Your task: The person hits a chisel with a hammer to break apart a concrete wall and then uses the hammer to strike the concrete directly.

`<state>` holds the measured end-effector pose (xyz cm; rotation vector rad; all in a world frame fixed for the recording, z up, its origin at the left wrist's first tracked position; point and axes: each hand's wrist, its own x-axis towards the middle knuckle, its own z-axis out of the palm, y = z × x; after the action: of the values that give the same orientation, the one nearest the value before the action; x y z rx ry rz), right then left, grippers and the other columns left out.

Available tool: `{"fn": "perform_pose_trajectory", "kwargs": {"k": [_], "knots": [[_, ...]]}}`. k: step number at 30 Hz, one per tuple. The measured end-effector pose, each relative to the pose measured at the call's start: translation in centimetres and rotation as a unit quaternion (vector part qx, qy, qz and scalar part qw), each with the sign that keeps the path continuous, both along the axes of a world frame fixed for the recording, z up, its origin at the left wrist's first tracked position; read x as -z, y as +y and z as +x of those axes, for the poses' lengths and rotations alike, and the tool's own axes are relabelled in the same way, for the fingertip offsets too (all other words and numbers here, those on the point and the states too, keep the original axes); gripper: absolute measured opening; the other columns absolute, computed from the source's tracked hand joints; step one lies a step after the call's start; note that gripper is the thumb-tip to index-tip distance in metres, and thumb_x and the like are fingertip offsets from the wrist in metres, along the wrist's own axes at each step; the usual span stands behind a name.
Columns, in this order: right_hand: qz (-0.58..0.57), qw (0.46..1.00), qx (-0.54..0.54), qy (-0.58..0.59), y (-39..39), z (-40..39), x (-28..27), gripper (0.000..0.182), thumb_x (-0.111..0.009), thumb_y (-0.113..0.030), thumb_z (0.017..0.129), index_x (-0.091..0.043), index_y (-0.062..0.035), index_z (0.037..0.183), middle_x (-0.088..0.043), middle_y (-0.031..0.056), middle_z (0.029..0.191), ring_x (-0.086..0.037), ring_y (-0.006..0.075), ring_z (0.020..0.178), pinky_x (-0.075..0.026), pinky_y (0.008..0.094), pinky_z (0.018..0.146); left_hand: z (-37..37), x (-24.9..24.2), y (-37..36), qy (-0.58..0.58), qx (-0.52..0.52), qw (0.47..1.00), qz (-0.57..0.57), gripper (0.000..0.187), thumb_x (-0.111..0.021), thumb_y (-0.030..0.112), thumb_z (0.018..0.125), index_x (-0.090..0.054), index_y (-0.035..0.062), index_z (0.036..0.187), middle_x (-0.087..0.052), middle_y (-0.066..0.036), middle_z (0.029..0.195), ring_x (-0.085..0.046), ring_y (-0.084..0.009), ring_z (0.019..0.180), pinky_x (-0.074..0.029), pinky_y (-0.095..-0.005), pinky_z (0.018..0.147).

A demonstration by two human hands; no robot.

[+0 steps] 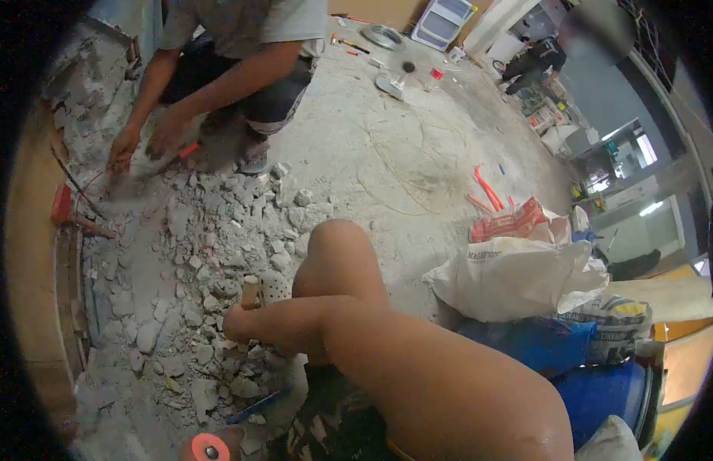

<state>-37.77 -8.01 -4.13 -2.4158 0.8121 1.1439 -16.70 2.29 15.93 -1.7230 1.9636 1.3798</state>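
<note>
My right hand (239,323) is closed at the end of my outstretched arm, low over broken concrete rubble (191,269). A short tan wooden handle (250,293) with a pale end sticks up from the fist; the rest of it is hidden. At the bottom edge, my left hand (235,439) shows only in part, wrapped beneath the round orange guard of a chisel (210,448) with a metal centre. Its shaft is out of sight. A thin blue strip (258,407) lies on the rubble between my hands. Beside my right hand is a white perforated shoe (276,286).
Opposite me, a co-worker (241,77) crouches with both hands low at the rubble, near a red-handled tool (189,150). White sacks (518,273) and a blue drum (602,396) stand on the right. A red box (62,203) juts from the left wall.
</note>
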Motion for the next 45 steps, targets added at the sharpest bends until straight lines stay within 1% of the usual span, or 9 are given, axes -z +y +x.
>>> {"fn": "perform_pose_trajectory", "kwargs": {"k": [11,12,15,16,17,21,33,38,45], "knots": [[0.011,0.999,0.01,-0.035,-0.3,-0.5,-0.9,0.041,-0.07,-0.034,0.079,-0.067,-0.0144,0.115,-0.064,0.0079,0.116,-0.06,0.0297,0.105,-0.051,0.0486,0.081,2.4,-0.9,2.8,0.003,-0.017,1.0,-0.006,0.028,-0.072,0.027,0.071,-0.067,0.0086,0.092,-0.068,-0.015,0.09,-0.065,-0.0348,0.083,-0.051,-0.043,0.07],[-0.014,0.998,-0.003,-0.057,0.5,-0.6,4.9,0.042,-0.068,-0.036,0.08,-0.067,-0.0125,0.115,-0.064,0.0078,0.116,-0.06,0.0316,0.105,-0.051,0.0549,0.077,2.9,-1.4,3.8,0.006,-0.023,1.0,-0.007,0.028,-0.072,0.027,0.071,-0.067,0.0085,0.092,-0.068,-0.015,0.09,-0.065,-0.0348,0.083,-0.051,-0.043,0.07],[0.01,0.989,0.146,-0.02,0.4,-0.8,-4.1,0.034,-0.069,-0.03,0.079,-0.07,-0.0098,0.107,-0.067,0.0105,0.11,-0.063,0.0353,0.1,-0.052,0.0583,0.073,3.6,-2.2,6.0,0.023,-0.008,1.0,-0.013,0.028,-0.072,0.027,0.071,-0.067,0.0083,0.091,-0.068,-0.015,0.09,-0.065,-0.0348,0.083,-0.051,-0.0431,0.07],[0.052,0.993,0.108,0.008,0.3,-0.1,-6.9,0.048,-0.062,-0.047,0.081,-0.068,-0.0087,0.109,-0.066,0.0104,0.112,-0.063,0.0343,0.1,-0.05,0.0642,0.071,3.9,-2.5,6.9,0.034,-0.02,0.999,-0.015,0.028,-0.072,0.027,0.071,-0.067,0.0083,0.091,-0.068,-0.015,0.09,-0.065,-0.0348,0.083,-0.051,-0.0431,0.07],[-0.005,0.991,0.0,-0.133,0.6,-1.3,3.0,0.034,-0.069,-0.03,0.08,-0.068,-0.0074,0.106,-0.067,0.0089,0.107,-0.065,0.0293,0.096,-0.052,0.0516,0.072,4.2,-3.1,7.6,0.04,-0.02,0.999,-0.018,0.028,-0.072,0.027,0.071,-0.067,0.0082,0.091,-0.068,-0.015,0.09,-0.065,-0.0348,0.083,-0.051,-0.0431,0.07],[0.051,0.998,0.022,-0.031,0.4,0.1,-3.1,0.026,-0.064,-0.024,0.08,-0.07,-0.0069,0.098,-0.068,0.0141,0.103,-0.067,0.0306,0.092,-0.053,0.0456,0.077,4.1,-3.6,7.8,-0.012,-0.033,0.999,-0.017,0.03,-0.073,0.029,0.071,-0.067,0.0092,0.093,-0.068,-0.014,0.094,-0.065,-0.0348,0.086,-0.051,-0.043,0.072],[0.069,0.992,0.032,-0.098,2.2,5.8,-7.0,0.027,-0.063,-0.026,0.079,-0.067,-0.0054,0.095,-0.067,0.0183,0.096,-0.067,0.033,0.088,-0.053,0.0462,0.076,6.3,-2.8,10.4,-0.005,-0.057,0.998,0.007,0.03,-0.072,0.029,0.07,-0.067,0.0117,0.094,-0.069,-0.013,0.091,-0.065,-0.0344,0.084,-0.051,-0.0437,0.069],[0.037,0.998,-0.007,-0.057,1.9,2.1,1.9,0.03,-0.057,-0.033,0.082,-0.067,-0.0096,0.098,-0.069,0.0167,0.093,-0.066,0.0356,0.089,-0.052,0.0451,0.078,6.8,-2.4,10.5,0.005,-0.055,0.998,0.005,0.029,-0.072,0.028,0.07,-0.067,0.0114,0.093,-0.068,-0.013,0.091,-0.064,-0.0348,0.083,-0.051,-0.0442,0.068],[0.12,0.986,-0.031,-0.108,2.1,2.9,2.0,0.038,-0.062,-0.02,0.076,-0.057,0.0032,0.105,-0.064,0.023,0.102,-0.063,0.0393,0.097,-0.051,0.0474,0.079,7.8,-0.9,11.3,-0.026,-0.084,0.996,0.007,0.027,-0.071,0.028,0.072,-0.07,0.0086,0.091,-0.068,-0.017,0.082,-0.066,-0.0337,0.076,-0.052,-0.0444,0.067]]}}
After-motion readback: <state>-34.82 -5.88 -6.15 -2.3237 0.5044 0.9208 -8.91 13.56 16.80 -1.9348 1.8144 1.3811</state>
